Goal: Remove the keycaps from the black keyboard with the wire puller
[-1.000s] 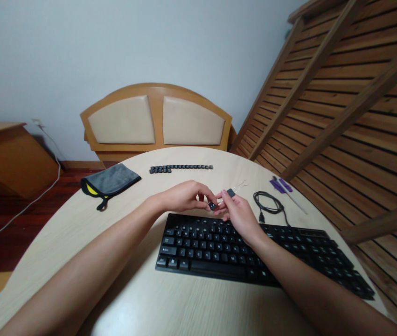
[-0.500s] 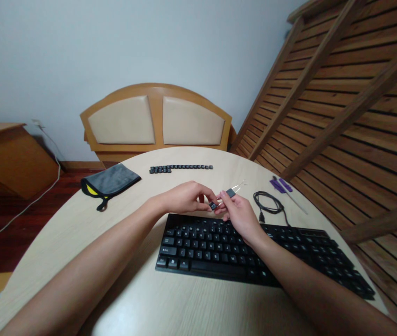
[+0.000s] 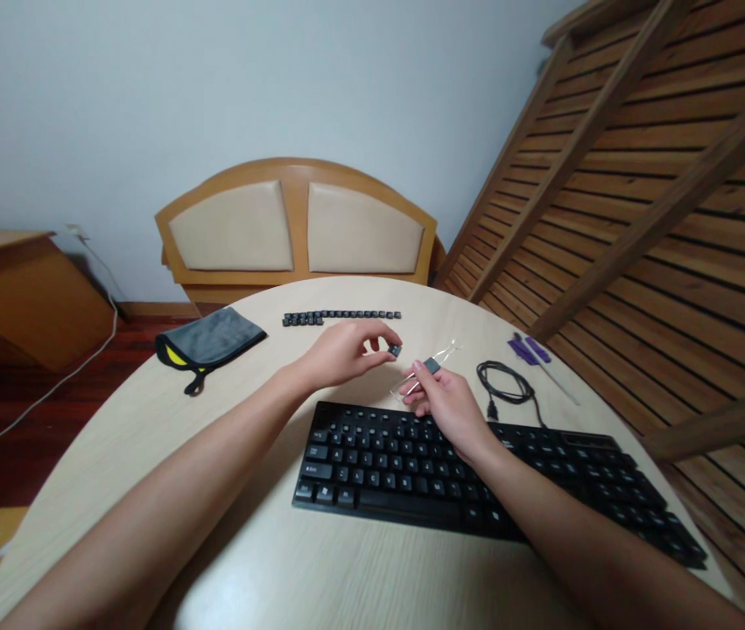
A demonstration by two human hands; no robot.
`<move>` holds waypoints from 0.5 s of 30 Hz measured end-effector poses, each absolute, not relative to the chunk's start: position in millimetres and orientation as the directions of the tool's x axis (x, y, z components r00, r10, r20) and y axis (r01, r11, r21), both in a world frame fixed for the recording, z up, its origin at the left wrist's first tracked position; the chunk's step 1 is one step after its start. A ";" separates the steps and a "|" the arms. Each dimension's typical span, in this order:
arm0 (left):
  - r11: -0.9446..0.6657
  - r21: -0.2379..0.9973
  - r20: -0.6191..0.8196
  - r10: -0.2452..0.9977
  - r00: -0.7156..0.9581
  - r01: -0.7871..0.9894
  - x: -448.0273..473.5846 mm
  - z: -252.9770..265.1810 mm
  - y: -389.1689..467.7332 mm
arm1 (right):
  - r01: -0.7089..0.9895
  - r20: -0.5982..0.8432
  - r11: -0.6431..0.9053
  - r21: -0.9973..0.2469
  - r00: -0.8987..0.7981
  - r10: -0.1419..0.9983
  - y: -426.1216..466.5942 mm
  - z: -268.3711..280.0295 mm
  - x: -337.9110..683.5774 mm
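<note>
Between the thumb and fingertips of my left hand [image 3: 355,352] is a small black keycap [image 3: 395,350], raised above the table. My right hand [image 3: 446,395] is closed around a wire keycap puller [image 3: 433,365] with a dark middle grip; its wire loops stick out at both ends. Under my right forearm lies a black keyboard [image 3: 404,507], partly covered by it. Bare switch posts show along its upper left rows, where caps are off. Beyond my left hand, several removed keycaps [image 3: 352,313] stand in a line, with a shorter second row at the left.
A grey cloth [image 3: 214,339] with a yellow lining lies folded at the left. On the right are a coiled black cable [image 3: 507,382] and purple-handled brushes [image 3: 530,350] near the table [image 3: 267,560] edge. A wooden slatted panel [image 3: 641,219] leans close on the right.
My left hand has drawn the keycap away from the puller's wire end and moved it up and slightly left. My right hand stays nearly in place, still holding the puller.
</note>
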State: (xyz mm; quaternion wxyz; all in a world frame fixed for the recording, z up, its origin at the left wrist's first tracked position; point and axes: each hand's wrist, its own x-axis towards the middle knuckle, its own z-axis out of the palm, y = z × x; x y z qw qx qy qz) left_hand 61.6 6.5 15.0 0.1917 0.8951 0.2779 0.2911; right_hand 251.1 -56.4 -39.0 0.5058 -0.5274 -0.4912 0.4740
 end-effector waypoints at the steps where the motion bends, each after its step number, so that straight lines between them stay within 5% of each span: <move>1: -0.769 0.462 0.439 0.630 0.640 0.441 58.5 12.4 11.8 | 0.045 0.006 0.003 -0.999 0.061 0.998 -56.2 -39.4 250.9; 7: -0.541 0.268 0.538 0.771 0.342 0.797 35.3 -10.2 57.5 | 0.062 0.012 0.010 -0.998 0.041 0.999 -55.0 -42.2 249.9; 15: -0.391 0.240 0.564 0.801 0.200 0.889 15.5 -52.2 89.7 | 0.049 -0.036 -0.038 -0.998 0.051 0.998 -55.7 -40.4 247.7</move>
